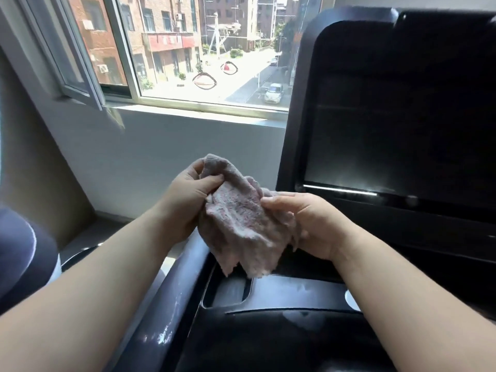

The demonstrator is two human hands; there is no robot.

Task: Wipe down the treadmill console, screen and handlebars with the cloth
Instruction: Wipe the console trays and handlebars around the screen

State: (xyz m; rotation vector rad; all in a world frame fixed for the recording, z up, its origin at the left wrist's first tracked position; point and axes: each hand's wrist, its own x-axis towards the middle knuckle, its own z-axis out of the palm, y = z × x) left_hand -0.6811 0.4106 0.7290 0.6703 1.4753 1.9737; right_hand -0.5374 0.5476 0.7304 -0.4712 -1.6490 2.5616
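A pinkish-grey fluffy cloth [241, 218] hangs between both hands, held in the air above the treadmill's left side. My left hand [185, 200] pinches its upper left edge with thumb and fingers. My right hand [308, 224] grips its right side, thumb on top. The black screen [397, 124] rises to the right, dark and unlit. The glossy black console [281, 339] with a tray recess lies below the cloth. The dark left handlebar [166, 312] slants down under my left forearm.
A window [204, 49] with an open sash [59, 49] looks out on brick buildings and a street. A grey wall [161, 157] stands below the sill. A dark rounded object [21, 253] sits at the far left.
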